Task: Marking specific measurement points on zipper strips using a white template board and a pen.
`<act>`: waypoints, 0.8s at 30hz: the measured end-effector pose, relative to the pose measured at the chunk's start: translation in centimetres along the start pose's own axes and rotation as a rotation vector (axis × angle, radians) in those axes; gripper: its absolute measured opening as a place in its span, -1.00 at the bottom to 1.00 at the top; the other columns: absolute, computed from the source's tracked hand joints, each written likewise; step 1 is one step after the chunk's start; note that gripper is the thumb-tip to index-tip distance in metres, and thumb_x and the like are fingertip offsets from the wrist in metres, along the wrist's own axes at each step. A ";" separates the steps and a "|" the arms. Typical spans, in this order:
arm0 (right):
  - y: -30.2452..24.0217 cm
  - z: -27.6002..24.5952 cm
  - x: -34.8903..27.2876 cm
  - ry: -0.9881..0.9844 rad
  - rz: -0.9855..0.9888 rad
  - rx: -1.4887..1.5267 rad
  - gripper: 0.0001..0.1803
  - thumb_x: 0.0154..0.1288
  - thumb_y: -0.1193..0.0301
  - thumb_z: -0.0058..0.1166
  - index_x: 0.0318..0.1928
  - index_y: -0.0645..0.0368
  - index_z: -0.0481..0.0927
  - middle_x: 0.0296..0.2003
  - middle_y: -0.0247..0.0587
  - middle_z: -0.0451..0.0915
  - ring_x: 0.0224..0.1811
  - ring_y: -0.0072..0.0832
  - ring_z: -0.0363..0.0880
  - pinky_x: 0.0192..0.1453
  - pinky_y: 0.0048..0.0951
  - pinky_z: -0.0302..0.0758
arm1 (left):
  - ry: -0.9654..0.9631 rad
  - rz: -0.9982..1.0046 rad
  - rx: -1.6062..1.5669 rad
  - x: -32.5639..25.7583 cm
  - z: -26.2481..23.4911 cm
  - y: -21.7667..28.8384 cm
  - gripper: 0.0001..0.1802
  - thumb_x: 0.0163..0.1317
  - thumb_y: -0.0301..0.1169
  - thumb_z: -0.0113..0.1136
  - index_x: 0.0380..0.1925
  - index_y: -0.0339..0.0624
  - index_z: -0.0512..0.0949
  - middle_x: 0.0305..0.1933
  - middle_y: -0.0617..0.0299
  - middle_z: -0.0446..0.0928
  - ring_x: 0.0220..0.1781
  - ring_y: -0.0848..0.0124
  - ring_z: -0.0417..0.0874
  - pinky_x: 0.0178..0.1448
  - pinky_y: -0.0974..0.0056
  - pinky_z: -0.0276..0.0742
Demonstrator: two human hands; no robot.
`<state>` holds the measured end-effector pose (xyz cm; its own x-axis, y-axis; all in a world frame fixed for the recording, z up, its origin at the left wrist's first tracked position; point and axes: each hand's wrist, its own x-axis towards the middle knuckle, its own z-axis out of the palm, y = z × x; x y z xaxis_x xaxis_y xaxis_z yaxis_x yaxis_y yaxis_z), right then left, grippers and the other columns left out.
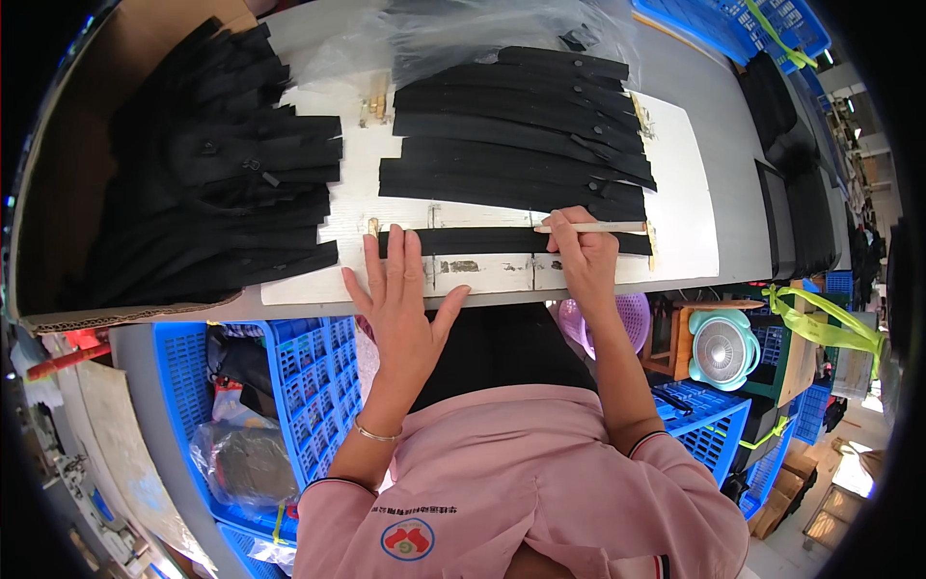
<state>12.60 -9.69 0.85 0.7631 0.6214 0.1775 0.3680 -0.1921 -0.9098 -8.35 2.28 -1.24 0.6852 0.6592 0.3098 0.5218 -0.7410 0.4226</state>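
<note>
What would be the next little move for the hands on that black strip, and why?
Probably draw the stick leftward along the strip. The right hand holds the stick flat near the strip's right end, while the left hand presses the left part down on the white board, steadying it.

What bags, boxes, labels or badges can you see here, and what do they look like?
Clear crinkly plastic bag: top of the table, behind the black strips.
Brown cardboard box: left side, open, full of black zipper pieces.
Clear plastic bag: lower left, beside the blue crate.
Round red and blue badge: on the pink shirt, bottom centre.
</note>
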 end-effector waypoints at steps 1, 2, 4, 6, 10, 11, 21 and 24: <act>0.1 0.1 0.0 -0.006 -0.014 0.015 -0.73 0.58 0.39 0.08 -0.23 0.33 0.71 -0.52 -0.36 0.57 -0.48 -0.73 0.41 -0.38 -0.59 0.31 | -0.011 0.029 -0.034 0.0 0.0 0.8 -0.09 0.31 0.04 0.36 0.50 -0.26 0.32 0.63 0.00 0.23 0.71 -0.02 0.07 0.65 -0.35 -0.35; 0.1 0.2 0.0 -0.011 -0.028 0.029 -0.73 0.57 0.39 0.08 -0.23 0.33 0.71 -0.50 -0.36 0.57 -0.47 -0.72 0.42 -0.38 -0.59 0.32 | -0.023 0.059 -0.068 0.1 0.1 1.6 -0.08 0.32 0.05 0.34 0.52 -0.26 0.29 0.64 -0.01 0.20 0.71 -0.03 0.05 0.65 -0.34 -0.38; 0.0 0.2 -0.2 -0.019 0.007 0.036 -0.73 0.57 0.40 0.08 -0.22 0.34 0.71 -0.49 -0.35 0.58 -0.47 -0.72 0.43 -0.37 -0.59 0.33 | -0.069 0.098 -0.115 0.2 0.7 3.5 -0.09 0.32 0.06 0.34 0.52 -0.24 0.31 0.64 0.01 0.22 0.71 0.01 0.08 0.66 -0.32 -0.34; -0.1 0.2 -0.2 -0.029 0.041 0.043 -0.74 0.57 0.40 0.08 -0.22 0.34 0.72 -0.48 -0.34 0.59 -0.46 -0.71 0.45 -0.36 -0.59 0.34 | -0.108 0.199 -0.190 0.3 1.6 5.0 -0.10 0.32 0.06 0.34 0.51 -0.22 0.32 0.62 0.04 0.26 0.69 0.06 0.14 0.67 -0.29 -0.28; -0.2 0.2 -0.2 -0.049 0.058 0.011 -0.74 0.57 0.41 0.08 -0.21 0.33 0.72 -0.48 -0.35 0.60 -0.46 -0.72 0.46 -0.36 -0.59 0.35 | -0.121 0.187 -0.181 0.5 2.4 5.7 -0.24 0.34 0.01 0.34 0.43 -0.15 0.45 0.56 0.11 0.36 0.64 0.12 0.23 0.68 -0.22 -0.19; -0.2 0.2 -0.3 -0.060 0.066 -0.011 -0.74 0.57 0.41 0.08 -0.21 0.33 0.72 -0.48 -0.36 0.60 -0.47 -0.72 0.46 -0.37 -0.59 0.35 | -0.126 0.189 -0.181 0.5 2.5 5.7 -0.24 0.34 0.01 0.34 0.43 -0.15 0.45 0.56 0.11 0.36 0.64 0.12 0.23 0.68 -0.22 -0.19; 0.6 -0.3 -0.4 -0.062 -0.057 0.056 -0.76 0.49 0.42 0.12 -0.29 0.33 0.70 -0.56 -0.22 0.66 -0.53 -0.58 0.63 -0.42 -0.47 0.46 | -0.123 0.191 -0.160 0.6 2.4 5.7 -0.29 0.34 -0.01 0.34 0.38 -0.17 0.51 0.52 0.09 0.41 0.63 0.11 0.26 0.67 -0.22 -0.16; 0.7 -0.4 -0.3 -0.077 -0.068 0.015 -0.76 0.48 0.41 0.13 -0.31 0.32 0.70 -0.54 -0.18 0.68 -0.53 -0.53 0.65 -0.42 -0.44 0.47 | -0.127 0.194 -0.160 0.7 2.5 5.7 -0.29 0.33 -0.02 0.35 0.38 -0.16 0.50 0.53 0.09 0.40 0.63 0.10 0.25 0.67 -0.23 -0.16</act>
<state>12.81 -10.28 0.33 0.6936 0.6891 0.2099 0.4090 -0.1369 -0.9022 -3.64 -1.80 -0.71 0.8280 0.4782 0.2927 0.2949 -0.8155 0.4979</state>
